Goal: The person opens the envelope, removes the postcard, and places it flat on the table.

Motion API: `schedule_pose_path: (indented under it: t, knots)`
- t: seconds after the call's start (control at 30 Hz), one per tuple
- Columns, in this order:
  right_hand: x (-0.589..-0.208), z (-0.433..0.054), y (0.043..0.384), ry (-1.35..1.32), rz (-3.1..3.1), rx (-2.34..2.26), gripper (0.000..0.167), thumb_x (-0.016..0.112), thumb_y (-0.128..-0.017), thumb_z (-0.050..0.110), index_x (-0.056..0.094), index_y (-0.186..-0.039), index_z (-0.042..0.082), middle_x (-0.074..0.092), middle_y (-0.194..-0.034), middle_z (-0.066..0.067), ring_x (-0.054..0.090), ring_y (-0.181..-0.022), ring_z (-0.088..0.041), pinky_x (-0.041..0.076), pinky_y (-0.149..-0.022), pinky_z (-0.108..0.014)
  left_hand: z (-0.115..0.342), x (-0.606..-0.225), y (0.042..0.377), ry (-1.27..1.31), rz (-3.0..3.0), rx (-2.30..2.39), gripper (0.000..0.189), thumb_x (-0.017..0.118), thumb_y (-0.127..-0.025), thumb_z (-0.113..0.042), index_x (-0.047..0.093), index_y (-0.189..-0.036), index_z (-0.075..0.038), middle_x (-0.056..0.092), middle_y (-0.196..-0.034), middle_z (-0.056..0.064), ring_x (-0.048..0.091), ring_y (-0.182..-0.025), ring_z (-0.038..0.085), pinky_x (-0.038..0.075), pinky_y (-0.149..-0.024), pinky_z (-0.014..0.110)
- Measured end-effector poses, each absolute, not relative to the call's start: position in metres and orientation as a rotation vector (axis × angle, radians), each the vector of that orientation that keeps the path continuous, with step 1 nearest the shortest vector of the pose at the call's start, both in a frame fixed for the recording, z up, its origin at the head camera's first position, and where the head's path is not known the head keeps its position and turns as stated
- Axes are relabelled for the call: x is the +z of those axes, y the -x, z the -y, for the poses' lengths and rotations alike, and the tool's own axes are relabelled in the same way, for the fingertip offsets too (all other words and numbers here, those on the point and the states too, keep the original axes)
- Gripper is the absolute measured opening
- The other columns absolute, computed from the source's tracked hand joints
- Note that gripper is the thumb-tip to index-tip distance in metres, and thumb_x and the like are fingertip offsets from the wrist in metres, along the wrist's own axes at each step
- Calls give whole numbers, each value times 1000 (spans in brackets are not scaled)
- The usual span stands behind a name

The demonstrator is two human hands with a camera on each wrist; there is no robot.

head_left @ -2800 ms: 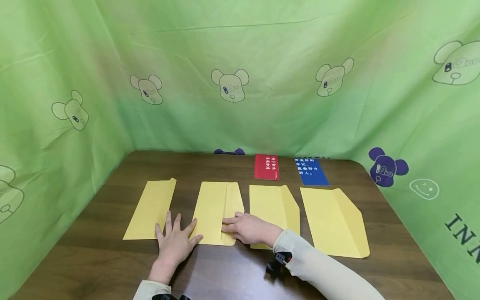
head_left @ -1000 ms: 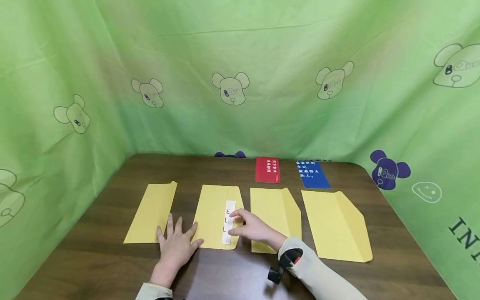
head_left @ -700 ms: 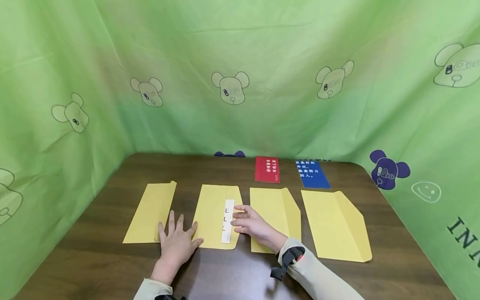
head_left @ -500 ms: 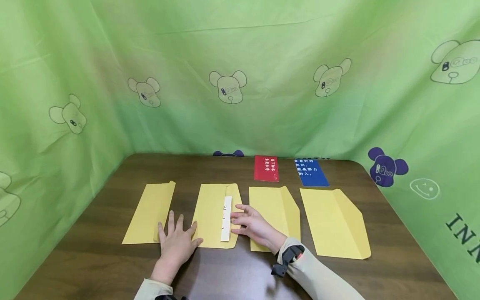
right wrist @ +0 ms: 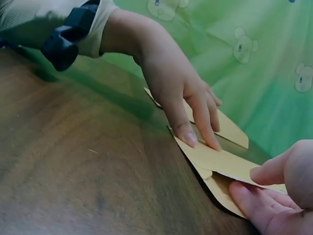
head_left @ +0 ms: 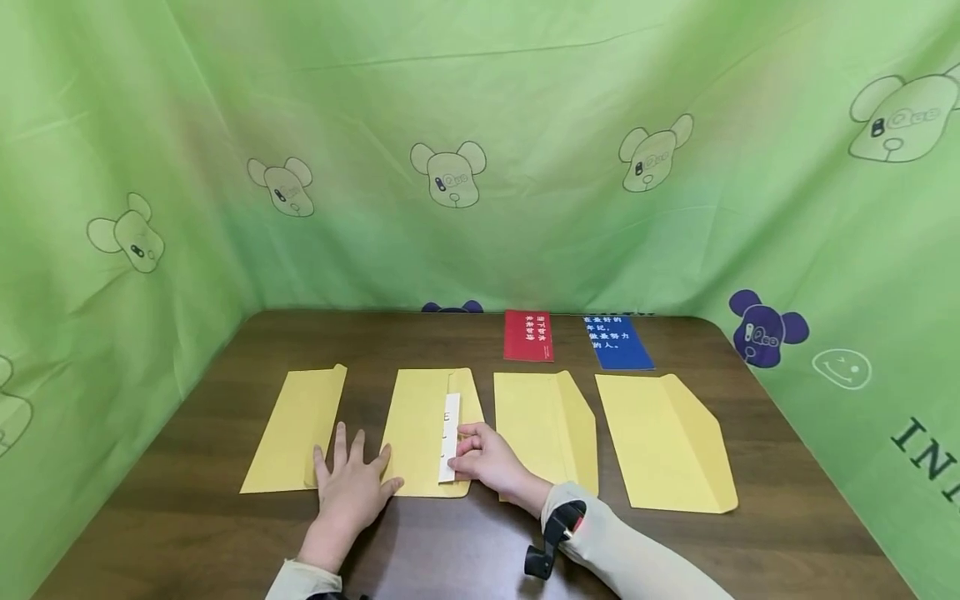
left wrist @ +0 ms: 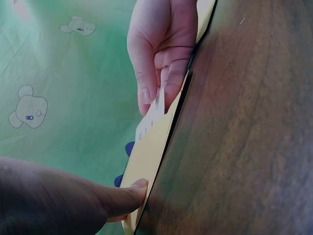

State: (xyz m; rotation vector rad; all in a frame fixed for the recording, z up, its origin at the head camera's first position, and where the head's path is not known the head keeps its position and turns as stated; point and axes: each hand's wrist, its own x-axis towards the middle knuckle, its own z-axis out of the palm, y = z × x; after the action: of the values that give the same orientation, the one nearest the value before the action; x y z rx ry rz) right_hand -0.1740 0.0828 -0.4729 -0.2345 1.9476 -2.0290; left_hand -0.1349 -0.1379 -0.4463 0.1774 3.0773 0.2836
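A yellow envelope (head_left: 412,433) lies second from the left, its flap folded open to the right. A white card (head_left: 451,421) with black letters sticks partly out of its opening, tilted up; the rest is hidden inside. My right hand (head_left: 491,460) pinches the card's outer edge, thumb on top and fingers beneath, as the left wrist view also shows. My left hand (head_left: 352,492) is spread, its thumb and forefinger resting on the envelope's left edge. Its other fingers reach the leftmost yellow envelope (head_left: 296,433).
Two more yellow envelopes (head_left: 528,417) with unfolded flaps lie to the right. Behind them are a red card (head_left: 528,346) and a blue card (head_left: 618,350) with white writing. Green printed cloth (head_left: 450,250) hangs around the far and side edges of the brown table (head_left: 442,558).
Earlier, my right fingers were at the envelope's opening with no card showing. The white card then came partly out. Half a second ago my fingers were loosely spread beside it; now they pinch it.
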Motion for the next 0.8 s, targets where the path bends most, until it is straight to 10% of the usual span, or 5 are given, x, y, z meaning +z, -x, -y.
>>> schedule_pose_path:
  t: [0.8]
  knots:
    - [-472, -81, 175, 141, -1958, -2082, 58, 59, -78, -22, 38, -132, -20, 53, -82, -10, 60, -62, -15, 60, -61, -38, 140, -450, 134, -185, -3112, 275, 54, 67, -91, -46, 64, -135, -15, 39, -149, 28, 11, -146, 50, 7, -109, 73]
